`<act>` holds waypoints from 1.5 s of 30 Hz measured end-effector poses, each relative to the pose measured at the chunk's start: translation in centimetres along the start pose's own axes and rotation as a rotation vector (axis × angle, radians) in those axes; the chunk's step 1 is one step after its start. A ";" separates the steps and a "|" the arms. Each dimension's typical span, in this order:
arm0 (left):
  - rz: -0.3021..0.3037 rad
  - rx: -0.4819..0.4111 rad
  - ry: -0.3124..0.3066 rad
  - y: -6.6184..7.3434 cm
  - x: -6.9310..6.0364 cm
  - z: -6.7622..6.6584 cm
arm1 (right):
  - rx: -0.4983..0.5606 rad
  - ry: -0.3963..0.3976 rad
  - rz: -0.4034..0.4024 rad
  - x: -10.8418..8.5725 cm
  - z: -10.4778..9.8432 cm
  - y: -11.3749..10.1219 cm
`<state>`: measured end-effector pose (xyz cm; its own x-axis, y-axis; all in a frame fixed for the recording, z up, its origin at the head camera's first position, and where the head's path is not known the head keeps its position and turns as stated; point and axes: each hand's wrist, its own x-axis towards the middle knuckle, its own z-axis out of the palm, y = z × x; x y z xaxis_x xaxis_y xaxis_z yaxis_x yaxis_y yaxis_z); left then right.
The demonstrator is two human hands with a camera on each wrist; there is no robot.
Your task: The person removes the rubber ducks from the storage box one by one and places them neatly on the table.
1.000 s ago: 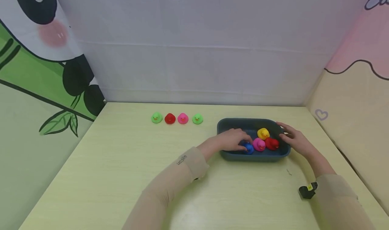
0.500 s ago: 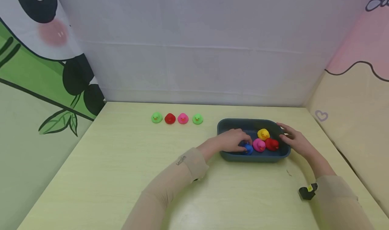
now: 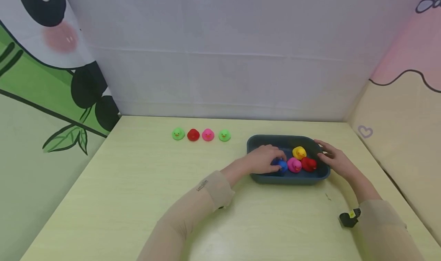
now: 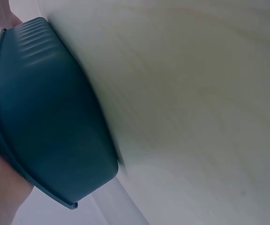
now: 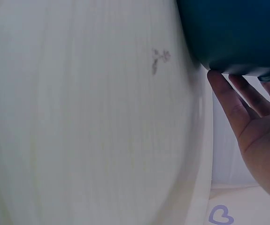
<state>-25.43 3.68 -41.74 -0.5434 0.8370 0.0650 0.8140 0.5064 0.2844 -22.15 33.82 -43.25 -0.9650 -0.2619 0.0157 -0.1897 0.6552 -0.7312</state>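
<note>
In the head view, my left hand [image 3: 265,159] reaches over the left end of a dark blue-green plastic basin [image 3: 289,180], thumb and fingers pinching a blue rubber duck [image 3: 283,165] inside it. Beside that duck sit a pink duck [image 3: 294,165], a red duck [image 3: 309,164] and a yellow duck [image 3: 299,152]. My right hand [image 3: 335,160] holds the basin's right end, thumb over the rim. In the right wrist view, its long fingers [image 5: 231,103] touch the outer wall. The left wrist view shows the basin's outer side [image 4: 50,112]; the ducks are hidden there.
Toward the back of the pale wooden table [image 3: 138,184] stands a row of small ducks: a green one [image 3: 178,134], a red one [image 3: 193,135], a pink one [image 3: 208,134] and another green one [image 3: 224,135]. Cloth-covered walls [image 3: 220,62] bound the back and sides.
My left hand and the blue duck have risen very slightly inside the basin. My right hand keeps its place at the basin's right end, and the other ducks stay where they were.
</note>
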 end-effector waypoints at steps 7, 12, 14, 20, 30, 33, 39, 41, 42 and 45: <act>-0.027 -0.004 0.044 0.5 -0.6 -0.4 | 0.006 -0.006 0.008 0.0 0.0 0.0; -0.053 -0.030 0.067 1.0 -1.2 -1.0 | 0.001 -0.005 0.007 0.1 0.0 0.1; -0.063 -0.044 0.080 1.2 -1.5 -1.3 | -0.006 -0.005 0.001 0.1 0.1 0.2; -0.094 -0.073 0.107 1.6 -2.4 -2.1 | -0.020 -0.005 -0.007 0.2 0.1 0.3; -0.129 -0.138 0.150 2.2 -4.2 -4.2 | -0.023 0.001 -0.016 0.2 0.2 0.4; -0.133 -0.150 0.167 2.2 -4.6 -4.5 | -0.016 0.002 -0.016 0.2 0.3 0.5; -0.156 -0.160 0.183 2.2 -5.2 -5.1 | -0.014 0.004 -0.011 0.3 0.5 0.8; -0.166 -0.165 0.185 2.2 -5.4 -5.3 | -0.017 0.004 -0.013 0.4 0.6 1.0; -0.171 -0.170 0.188 2.2 -5.5 -5.3 | -0.016 0.004 -0.014 0.5 0.6 1.1; -0.183 -0.192 0.198 2.2 -5.8 -5.5 | -0.018 0.005 -0.015 0.7 0.7 1.4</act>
<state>-21.62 -1.23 -36.26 -0.7220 0.6694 0.1753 0.6556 0.5807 0.4826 -23.00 34.08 -44.74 -0.9628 -0.2686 0.0296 -0.2073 0.6640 -0.7184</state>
